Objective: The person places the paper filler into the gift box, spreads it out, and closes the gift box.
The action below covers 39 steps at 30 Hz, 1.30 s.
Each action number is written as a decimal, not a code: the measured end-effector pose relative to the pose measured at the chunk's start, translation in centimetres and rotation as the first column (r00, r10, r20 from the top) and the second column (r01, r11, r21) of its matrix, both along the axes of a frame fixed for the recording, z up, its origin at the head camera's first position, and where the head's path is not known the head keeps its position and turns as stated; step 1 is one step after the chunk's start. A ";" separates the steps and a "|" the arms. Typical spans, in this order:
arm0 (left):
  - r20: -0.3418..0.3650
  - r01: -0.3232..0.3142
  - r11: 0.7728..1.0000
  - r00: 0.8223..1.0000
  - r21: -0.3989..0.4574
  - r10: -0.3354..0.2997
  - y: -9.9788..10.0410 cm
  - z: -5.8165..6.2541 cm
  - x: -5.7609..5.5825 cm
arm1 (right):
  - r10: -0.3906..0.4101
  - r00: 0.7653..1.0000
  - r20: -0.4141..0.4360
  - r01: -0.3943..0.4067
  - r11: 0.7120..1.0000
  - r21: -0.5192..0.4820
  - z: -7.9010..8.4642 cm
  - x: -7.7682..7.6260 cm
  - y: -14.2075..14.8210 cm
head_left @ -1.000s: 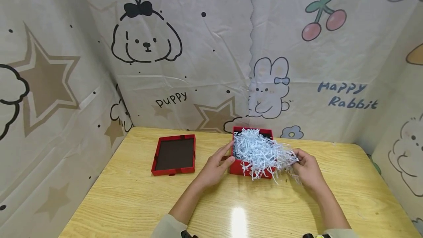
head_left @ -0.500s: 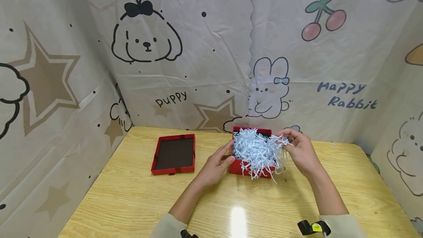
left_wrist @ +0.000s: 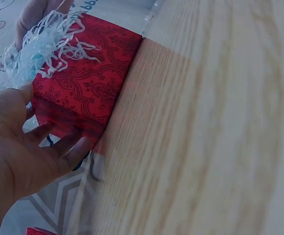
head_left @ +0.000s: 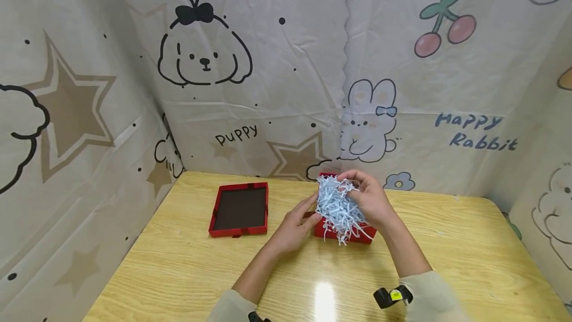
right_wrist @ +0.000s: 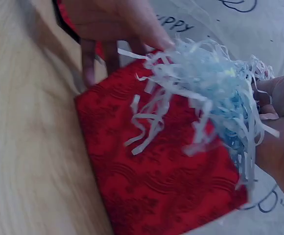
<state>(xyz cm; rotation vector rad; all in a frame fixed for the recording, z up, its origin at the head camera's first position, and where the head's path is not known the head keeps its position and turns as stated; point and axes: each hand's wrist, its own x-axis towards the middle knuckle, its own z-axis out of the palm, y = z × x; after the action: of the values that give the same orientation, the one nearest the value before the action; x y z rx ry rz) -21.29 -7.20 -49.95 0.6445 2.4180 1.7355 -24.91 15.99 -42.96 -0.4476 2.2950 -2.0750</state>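
A red patterned gift box (left_wrist: pixel 83 83) stands on the table, heaped with pale blue shredded paper (head_left: pixel 336 205) that spills over its front wall. My left hand (head_left: pixel 292 227) rests against the box's left side, fingers spread along the wall and thumb at the front corner by the rim. Over the right part of the box, my right hand (head_left: pixel 368 200) pinches strands of the paper between curled thumb and fingers. In the right wrist view, loose strands hang down the box's red wall (right_wrist: pixel 156 147) beside that hand. The paper and my right hand hide most of the box's inside.
The box's red lid (head_left: pixel 239 209) lies to the left, dark inside facing up. A printed cloth (head_left: pixel 286 63) hangs behind the wooden table (head_left: pixel 187 272) and along its sides. Black straps (head_left: pixel 393 296) show near both sleeves.
My right hand has moved up and left from beside the box to above it, bringing the trailing paper strands in over the box. The left hand has stayed at the box's side.
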 end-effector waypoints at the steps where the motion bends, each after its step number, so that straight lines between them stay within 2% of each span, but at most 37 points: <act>1: 0.002 -0.001 1.000 1.000 -0.001 0.001 0.0 0.0 0.0 | 0.017 1.000 0.002 -0.017 1.000 0.000 -0.2 -0.1 -0.3; 8: 0.014 0.003 1.000 1.000 -0.005 -0.003 -0.1 -0.1 -0.1 | 0.136 0.990 0.034 -0.135 0.990 -0.032 -1.2 -0.2 -1.1; 14: 0.004 0.004 1.000 1.000 -0.002 -0.004 0.0 -0.3 -0.2 | 0.114 0.993 0.014 -0.115 0.991 0.073 -1.2 -0.3 -0.7; 19: -0.005 0.003 1.000 1.000 -0.010 -0.003 0.0 -0.4 -0.2 | 0.091 0.996 -0.020 -0.088 0.990 0.110 0.0 -0.2 0.5; 26: 0.008 -0.018 1.000 1.000 -0.006 0.018 0.0 -0.4 -0.3 | 0.104 0.988 -0.111 -0.100 0.994 0.039 2.5 0.1 2.9; 31: 0.016 -0.021 1.000 1.000 0.000 0.021 0.0 -0.5 -0.3 | 0.083 0.984 -0.158 -0.081 0.997 0.017 3.3 0.2 3.7; 35: 0.015 -0.014 1.000 1.000 0.009 0.014 0.0 -0.4 -0.2 | 0.167 0.969 -0.183 -0.173 0.985 -0.016 3.1 0.5 3.3; 39: 0.016 -0.012 1.000 1.000 0.015 0.012 0.0 -0.4 -0.2 | 0.282 0.947 -0.152 -0.288 0.957 -0.021 2.3 0.7 1.9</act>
<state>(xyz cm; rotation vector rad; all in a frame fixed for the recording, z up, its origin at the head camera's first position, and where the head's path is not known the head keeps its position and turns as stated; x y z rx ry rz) -21.47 -7.22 -50.31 0.6167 2.4052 1.7587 -24.18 17.93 -40.71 -0.9054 2.1063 -2.0111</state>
